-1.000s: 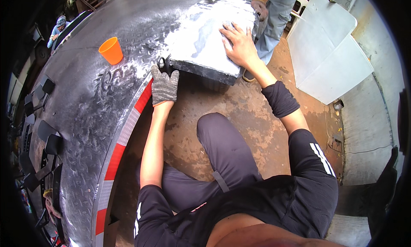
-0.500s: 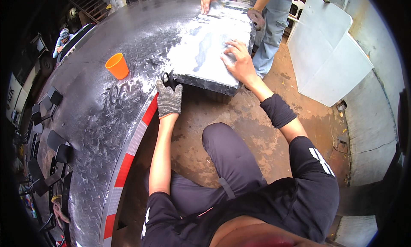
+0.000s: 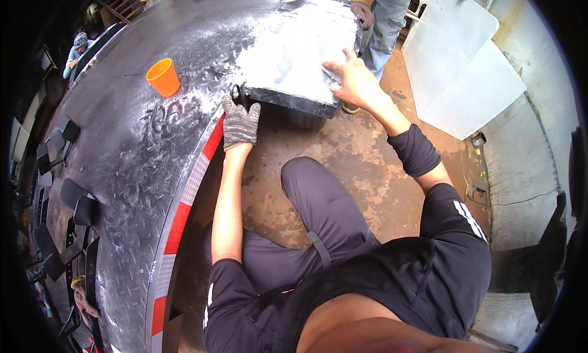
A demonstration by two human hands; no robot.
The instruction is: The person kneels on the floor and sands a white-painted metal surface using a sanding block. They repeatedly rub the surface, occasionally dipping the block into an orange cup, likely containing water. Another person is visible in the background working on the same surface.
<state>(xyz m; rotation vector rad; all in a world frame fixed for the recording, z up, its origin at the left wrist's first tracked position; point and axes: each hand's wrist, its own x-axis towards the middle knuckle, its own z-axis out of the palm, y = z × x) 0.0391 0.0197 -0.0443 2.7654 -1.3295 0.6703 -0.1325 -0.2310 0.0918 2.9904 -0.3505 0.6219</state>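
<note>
Head view: gloved left hand [image 3: 241,126] at tread plate's [image 3: 131,163] edge, thumb apart, grip's hold unclear; bare right hand [image 3: 360,82], grip loosely spread, seemingly empty, over right side of far white-smeared slab [image 3: 291,50]; sliding along edge could scrape skin.

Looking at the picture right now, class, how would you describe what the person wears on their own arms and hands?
The left hand wears a grey-and-black knitted glove with an orange cuff edge. The right hand is bare, with a black cloth band around that forearm. Both short black sleeves carry white stripes.
</note>
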